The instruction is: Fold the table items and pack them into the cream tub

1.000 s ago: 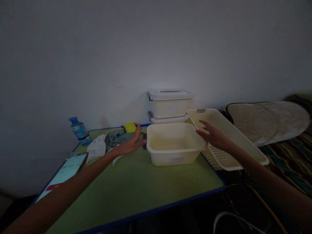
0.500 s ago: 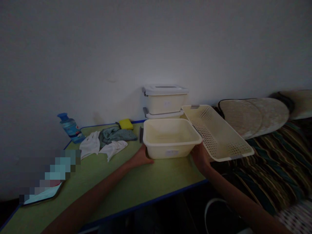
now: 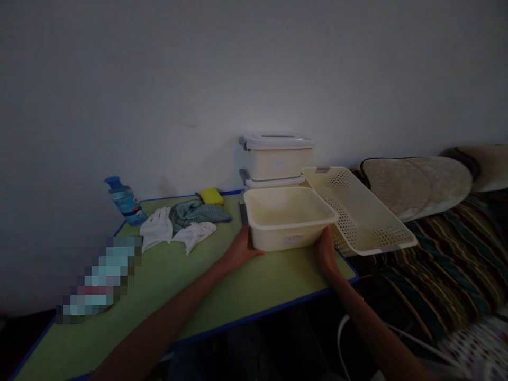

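A cream plastic storage box without a lid is on the green table, held from both sides. My left hand presses its near left corner, thumb pointing along the front. At the right end, my right hand grips the lower side, its fingers partly hidden by the box. Grey latches show on the box's left side. Right behind it are two stacked lidded boxes, the upper lidded box having a pale lid. A perforated cream basket lies close by on the right.
On the left of the green table are a blue bottle, white gloves, a grey-green cloth, a yellow sponge and a blurred-out flat object. Striped fabric and a beige cushion lie right.
The whole scene has shifted slightly right and up as my view turned. Both hands stay on the open box, which keeps about the same place before the stacked boxes.
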Demonstrator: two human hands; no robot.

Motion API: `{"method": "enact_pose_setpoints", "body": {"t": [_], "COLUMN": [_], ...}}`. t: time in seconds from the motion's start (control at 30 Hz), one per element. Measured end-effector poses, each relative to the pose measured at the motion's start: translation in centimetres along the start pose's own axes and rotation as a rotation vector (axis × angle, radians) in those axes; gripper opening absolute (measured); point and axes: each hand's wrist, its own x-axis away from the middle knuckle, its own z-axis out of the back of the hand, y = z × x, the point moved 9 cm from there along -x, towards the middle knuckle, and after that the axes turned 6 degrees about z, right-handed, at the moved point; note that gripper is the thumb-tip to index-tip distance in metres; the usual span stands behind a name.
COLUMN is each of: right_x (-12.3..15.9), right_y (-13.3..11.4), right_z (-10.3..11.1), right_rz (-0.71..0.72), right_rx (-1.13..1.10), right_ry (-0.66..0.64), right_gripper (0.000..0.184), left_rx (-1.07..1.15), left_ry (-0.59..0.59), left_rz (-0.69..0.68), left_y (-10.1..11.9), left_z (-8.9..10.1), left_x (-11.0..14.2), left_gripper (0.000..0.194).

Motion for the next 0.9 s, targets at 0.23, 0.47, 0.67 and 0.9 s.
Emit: {"method": "enact_pose_setpoints", "body": {"t": [0.23, 0.47, 0.67, 0.9], "right_x": [0.1, 1.5, 5.6, 11.8], "right_y": [-2.6, -6.0, -12.5, -19.4], "right_z": [0.3, 2.6, 3.7, -10.9], "right_rz": [-0.026, 0.150, 0.621, 0.980], "right_rx": [0.127, 0.042, 0.173, 0.145], "right_ry": [-0.013, 0.194, 0.236, -0.695], "right_gripper": [0.061, 0.050, 0.016, 0.031], "left_rx": [-0.097, -0.142, -0.371, -0.511], "left_ry": [-0.042, -0.047, 0.079, 0.394], "left_rz": [-0.097, -0.134, -0.145, 0.082], "left_y": [0.2, 0.9, 0.8, -3.6], "left_z": [-0.5, 0.6, 8.4, 17.8], "left_x": [-0.1, 0.6, 1.8, 3.0], "left_gripper": [0.071, 0.079, 0.036, 0.021]}}
